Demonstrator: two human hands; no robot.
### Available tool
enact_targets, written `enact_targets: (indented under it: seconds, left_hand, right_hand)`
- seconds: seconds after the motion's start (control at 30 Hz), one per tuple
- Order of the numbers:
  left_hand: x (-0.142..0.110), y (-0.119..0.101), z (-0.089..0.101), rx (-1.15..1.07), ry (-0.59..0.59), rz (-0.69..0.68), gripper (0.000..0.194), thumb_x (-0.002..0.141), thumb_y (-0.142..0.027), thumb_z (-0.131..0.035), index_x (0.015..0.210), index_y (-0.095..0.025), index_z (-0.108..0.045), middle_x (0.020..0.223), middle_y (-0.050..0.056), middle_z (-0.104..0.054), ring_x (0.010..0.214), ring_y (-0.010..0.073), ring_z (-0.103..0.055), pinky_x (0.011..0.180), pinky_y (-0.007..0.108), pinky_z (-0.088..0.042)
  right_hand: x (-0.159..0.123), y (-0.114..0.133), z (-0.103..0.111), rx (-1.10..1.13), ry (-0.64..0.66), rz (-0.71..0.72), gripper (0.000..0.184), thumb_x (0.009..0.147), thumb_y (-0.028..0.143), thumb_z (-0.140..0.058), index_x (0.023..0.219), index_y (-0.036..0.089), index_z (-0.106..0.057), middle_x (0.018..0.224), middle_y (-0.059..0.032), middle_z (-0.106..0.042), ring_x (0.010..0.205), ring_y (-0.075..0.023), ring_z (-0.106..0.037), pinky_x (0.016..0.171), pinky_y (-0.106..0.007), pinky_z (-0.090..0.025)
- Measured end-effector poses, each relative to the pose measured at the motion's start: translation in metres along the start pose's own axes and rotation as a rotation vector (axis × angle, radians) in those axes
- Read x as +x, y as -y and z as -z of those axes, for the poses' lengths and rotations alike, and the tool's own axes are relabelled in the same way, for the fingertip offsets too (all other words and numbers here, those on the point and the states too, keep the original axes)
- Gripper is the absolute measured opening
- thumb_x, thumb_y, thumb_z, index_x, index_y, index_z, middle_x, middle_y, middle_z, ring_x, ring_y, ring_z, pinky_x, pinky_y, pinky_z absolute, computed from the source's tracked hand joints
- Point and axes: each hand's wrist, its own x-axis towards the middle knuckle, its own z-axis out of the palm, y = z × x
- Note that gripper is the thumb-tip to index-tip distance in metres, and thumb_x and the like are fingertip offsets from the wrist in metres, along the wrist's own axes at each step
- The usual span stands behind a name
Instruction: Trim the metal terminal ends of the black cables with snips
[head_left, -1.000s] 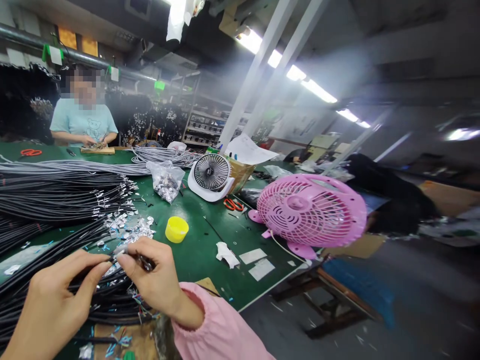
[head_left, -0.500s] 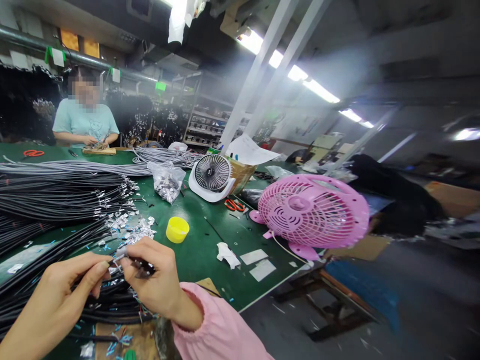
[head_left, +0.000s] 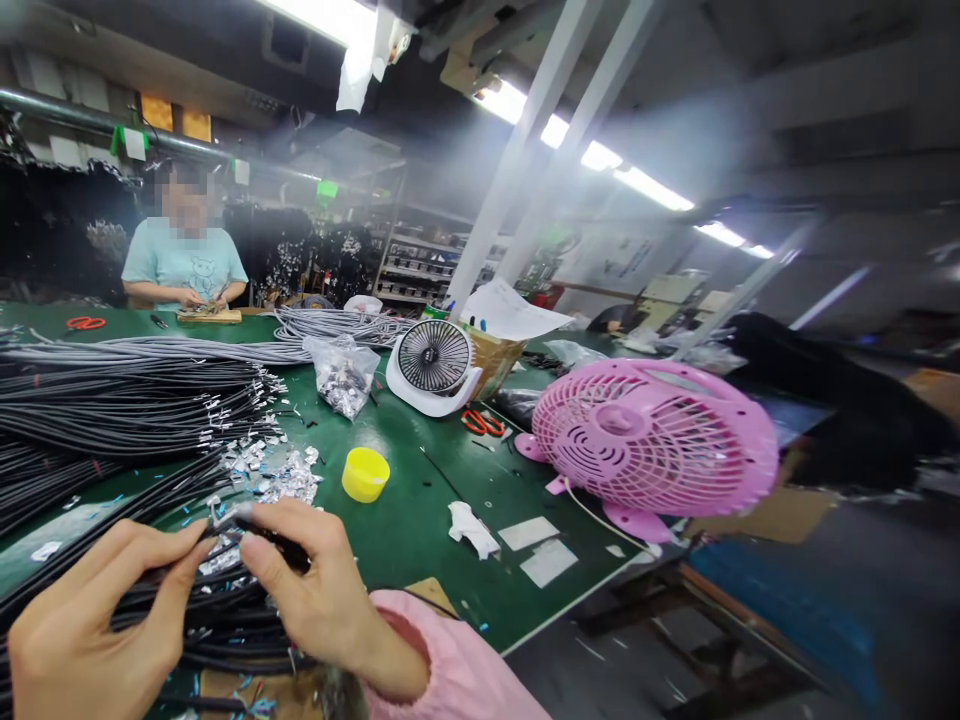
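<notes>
My left hand (head_left: 112, 610) is closed, thumb and forefinger pinching the end of a black cable (head_left: 201, 532). A small silvery piece (head_left: 217, 512) sits at that end, between the fingertips of both hands. My right hand (head_left: 315, 570), in a pink sleeve (head_left: 457, 660), is closed too. A dark object (head_left: 291, 552) shows partly under its fingers; its kind is hidden. Behind the hands lie scraps of silver foil (head_left: 292, 478) and bundled black cables (head_left: 135, 400). More black cables (head_left: 232, 625) run beneath my hands.
On the green table (head_left: 420, 470) stand a yellow cup (head_left: 365, 474), a small white fan (head_left: 433, 362) and a pink fan (head_left: 652, 430). Red-handled scissors (head_left: 482, 423) and a bag of metal bits (head_left: 343, 378) lie beyond. A person (head_left: 184, 255) works across the table.
The view has tilted slightly, so the scene sits lower and further right. My hands stay together at the cable end, with fingers shifting a little; the left hand has spread slightly lower.
</notes>
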Motion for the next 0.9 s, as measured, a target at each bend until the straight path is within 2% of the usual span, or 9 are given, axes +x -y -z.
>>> enact_targets:
  seconds: [0.1, 0.23, 0.47, 0.73, 0.9]
  left_hand:
    - [0.001, -0.008, 0.000, -0.007, 0.025, -0.101, 0.012, 0.099, -0.029, -0.067, 0.089, -0.032, -0.074, 0.074, -0.010, -0.073, 0.063, 0.0086, -0.067, 0.071, 0.022, -0.053]
    - [0.000, -0.010, 0.001, 0.001, 0.010, -0.143, 0.013, 0.099, -0.026, -0.067, 0.089, -0.032, -0.072, 0.072, -0.010, -0.071, 0.061, 0.0087, -0.064, 0.069, 0.024, -0.049]
    - [-0.004, -0.007, -0.001, 0.039, -0.027, -0.153, 0.011, 0.098, -0.024, -0.071, 0.089, -0.029, -0.075, 0.074, -0.009, -0.074, 0.061, 0.0089, -0.065, 0.067, 0.024, -0.049]
    - [-0.006, -0.006, -0.002, 0.084, -0.050, -0.160, 0.014, 0.097, -0.027, -0.070, 0.085, -0.029, -0.075, 0.068, -0.008, -0.074, 0.053, 0.0106, -0.064, 0.060, 0.025, -0.050]
    - [-0.010, -0.010, -0.002, 0.116, -0.021, -0.123, 0.015, 0.099, -0.030, -0.067, 0.085, -0.030, -0.074, 0.068, -0.008, -0.075, 0.055, 0.0110, -0.068, 0.061, 0.024, -0.051]
  right_hand:
    - [-0.003, -0.006, -0.004, 0.055, -0.002, -0.004, 0.022, 0.098, 0.039, -0.069, 0.104, 0.026, -0.086, 0.080, -0.0059, -0.077, 0.071, -0.0232, -0.069, 0.068, -0.035, -0.061]
    - [-0.004, -0.007, -0.005, 0.096, -0.005, -0.052, 0.022, 0.098, 0.041, -0.071, 0.101, 0.026, -0.087, 0.075, -0.0053, -0.073, 0.070, -0.0233, -0.068, 0.068, -0.036, -0.061]
    - [-0.003, -0.002, -0.005, 0.120, -0.009, -0.077, 0.022, 0.096, 0.041, -0.074, 0.102, 0.025, -0.087, 0.081, -0.0064, -0.076, 0.074, -0.0229, -0.068, 0.074, -0.035, -0.061]
    - [-0.004, -0.003, -0.006, 0.100, -0.005, -0.148, 0.031, 0.099, 0.048, -0.069, 0.100, 0.022, -0.087, 0.079, -0.0051, -0.075, 0.072, -0.0201, -0.067, 0.070, -0.032, -0.060]
    - [0.000, 0.003, -0.003, 0.088, 0.006, -0.125, 0.022, 0.095, 0.044, -0.074, 0.097, 0.025, -0.087, 0.083, -0.0059, -0.078, 0.075, -0.0231, -0.070, 0.073, -0.035, -0.062]
